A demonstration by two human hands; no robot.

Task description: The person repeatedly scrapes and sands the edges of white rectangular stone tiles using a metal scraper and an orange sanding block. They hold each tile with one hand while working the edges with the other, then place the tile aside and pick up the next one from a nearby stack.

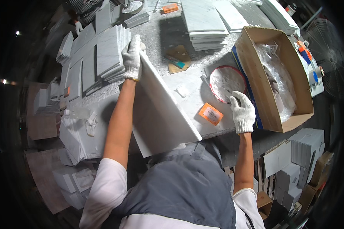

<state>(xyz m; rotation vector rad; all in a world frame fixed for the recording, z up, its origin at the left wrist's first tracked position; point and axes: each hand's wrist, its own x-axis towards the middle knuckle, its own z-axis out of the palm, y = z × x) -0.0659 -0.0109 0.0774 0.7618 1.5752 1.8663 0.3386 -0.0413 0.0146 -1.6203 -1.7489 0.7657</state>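
Observation:
My left hand (132, 57), in a white knit glove, grips the far top edge of a large pale marble tile (160, 114). The tile is tilted up on edge, its lower end overhanging the table's near side. At the right, my gloved right hand (242, 112) is closed at the near rim of a red-rimmed round bowl (227, 81) of white powder or paste. Its fingertips are bent together, and what they hold, if anything, is too small to make out. An orange rectangular pad (210, 114) lies left of that hand.
An open cardboard box (271, 76) with clear plastic stands right of the bowl. Marble tile stacks (112, 53) lie left, others (204, 24) at the back. A teal-handled brush (175, 61) rests on brown card. Right stands a fan (328, 57); far left, another person's gloved hand (78, 28).

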